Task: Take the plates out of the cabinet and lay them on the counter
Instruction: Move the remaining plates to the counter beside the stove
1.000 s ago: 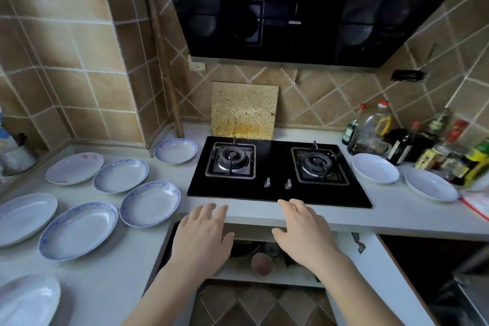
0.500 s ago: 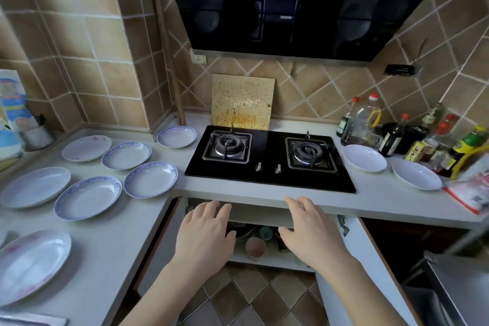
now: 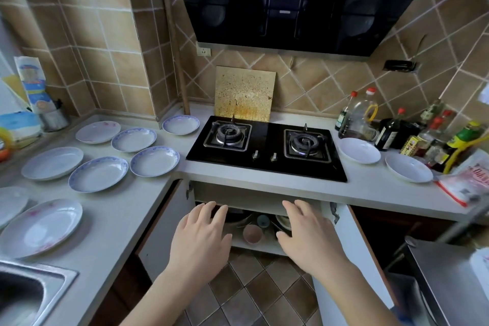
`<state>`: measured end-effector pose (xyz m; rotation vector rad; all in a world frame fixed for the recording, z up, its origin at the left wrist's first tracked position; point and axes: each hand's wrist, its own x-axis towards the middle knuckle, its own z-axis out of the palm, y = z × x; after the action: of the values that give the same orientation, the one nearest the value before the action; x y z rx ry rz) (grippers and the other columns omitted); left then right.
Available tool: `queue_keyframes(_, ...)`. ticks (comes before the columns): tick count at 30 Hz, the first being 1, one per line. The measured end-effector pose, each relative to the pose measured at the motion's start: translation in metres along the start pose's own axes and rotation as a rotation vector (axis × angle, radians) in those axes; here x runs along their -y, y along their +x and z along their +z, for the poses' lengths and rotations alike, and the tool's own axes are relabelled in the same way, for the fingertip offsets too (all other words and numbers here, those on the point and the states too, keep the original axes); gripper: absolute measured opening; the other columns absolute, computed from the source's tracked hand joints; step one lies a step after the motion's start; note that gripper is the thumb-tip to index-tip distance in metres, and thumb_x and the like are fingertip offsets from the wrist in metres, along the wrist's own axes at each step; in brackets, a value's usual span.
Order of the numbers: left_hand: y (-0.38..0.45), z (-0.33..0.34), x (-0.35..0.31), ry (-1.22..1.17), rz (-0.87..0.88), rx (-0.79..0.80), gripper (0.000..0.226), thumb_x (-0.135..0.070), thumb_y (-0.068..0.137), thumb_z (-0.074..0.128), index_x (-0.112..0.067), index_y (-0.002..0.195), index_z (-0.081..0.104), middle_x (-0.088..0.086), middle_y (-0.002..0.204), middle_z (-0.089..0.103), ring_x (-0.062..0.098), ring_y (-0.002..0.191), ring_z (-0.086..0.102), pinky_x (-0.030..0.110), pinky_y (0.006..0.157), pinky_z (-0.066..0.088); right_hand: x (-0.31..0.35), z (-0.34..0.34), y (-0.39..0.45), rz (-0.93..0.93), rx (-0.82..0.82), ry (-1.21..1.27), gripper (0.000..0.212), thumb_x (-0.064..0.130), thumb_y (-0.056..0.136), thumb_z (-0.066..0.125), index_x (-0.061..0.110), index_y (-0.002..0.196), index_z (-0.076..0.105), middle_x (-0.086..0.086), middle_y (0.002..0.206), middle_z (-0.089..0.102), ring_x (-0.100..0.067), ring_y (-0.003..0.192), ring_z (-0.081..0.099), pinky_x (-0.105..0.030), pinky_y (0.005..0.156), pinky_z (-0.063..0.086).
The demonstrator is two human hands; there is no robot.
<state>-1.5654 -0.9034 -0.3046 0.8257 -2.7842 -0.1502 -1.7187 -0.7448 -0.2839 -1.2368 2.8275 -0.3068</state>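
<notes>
Several plates lie on the white counter (image 3: 111, 222) to the left of the stove, among them a blue-rimmed plate (image 3: 154, 161) by the corner and a pink-flowered plate (image 3: 41, 227) nearer the sink. Two plain white plates (image 3: 359, 150) (image 3: 408, 168) lie right of the stove. Under the stove the cabinet (image 3: 254, 194) stands with both doors open; dishes and a pink cup (image 3: 252, 233) show dimly on its shelf. My left hand (image 3: 202, 235) and my right hand (image 3: 308, 233) are stretched out, fingers spread, in front of the cabinet opening, holding nothing.
A black two-burner gas stove (image 3: 267, 148) sits on the counter above the cabinet. Bottles and sauces (image 3: 397, 130) crowd the back right. A steel sink (image 3: 23, 296) is at the lower left. A metal appliance top (image 3: 449, 280) stands low on the right.
My view has pulled back and down. Both hands have dropped from the counter edge to the front of the open cabinet, still holding nothing.
</notes>
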Motion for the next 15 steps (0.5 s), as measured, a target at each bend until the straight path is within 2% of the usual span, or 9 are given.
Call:
queue_keyframes(3, 0.003, 0.006, 0.002, 0.005, 0.020, -0.003, 0.059, -0.048, 0.091, 0.043, -0.027, 0.145, 0.031, -0.002, 0.150, 0.034, 0.020, 0.139, 0.028, 0.034, 0.110, 0.030, 0.000, 0.006, 0.003, 0.007, 0.011, 0.008, 0.062, 0.045, 0.092, 0.048, 0.028, 0.147, 0.025, 0.000, 0.153, 0.030, -0.022, 0.137, 0.034, -0.041, 0.108, 0.034)
queue_keyframes(10, 0.022, 0.020, 0.014, 0.000, 0.056, 0.025, 0.058, -0.045, 0.088, 0.051, -0.024, 0.141, 0.042, 0.001, 0.144, 0.044, 0.024, 0.136, 0.037, 0.037, 0.106, 0.036, 0.000, 0.027, 0.022, 0.048, 0.022, 0.008, 0.063, 0.047, 0.092, 0.047, 0.028, 0.148, 0.024, 0.001, 0.154, 0.028, -0.022, 0.139, 0.031, -0.038, 0.111, 0.031)
queue_keyframes(15, 0.034, 0.052, 0.028, -0.001, 0.069, 0.016, 0.059, -0.046, 0.091, 0.047, -0.026, 0.145, 0.036, 0.001, 0.149, 0.038, 0.023, 0.141, 0.029, 0.037, 0.110, 0.030, -0.003, 0.057, 0.037, 0.044, 0.005, 0.003, 0.064, 0.047, 0.092, 0.048, 0.028, 0.148, 0.025, 0.002, 0.153, 0.029, -0.021, 0.137, 0.033, -0.037, 0.111, 0.030)
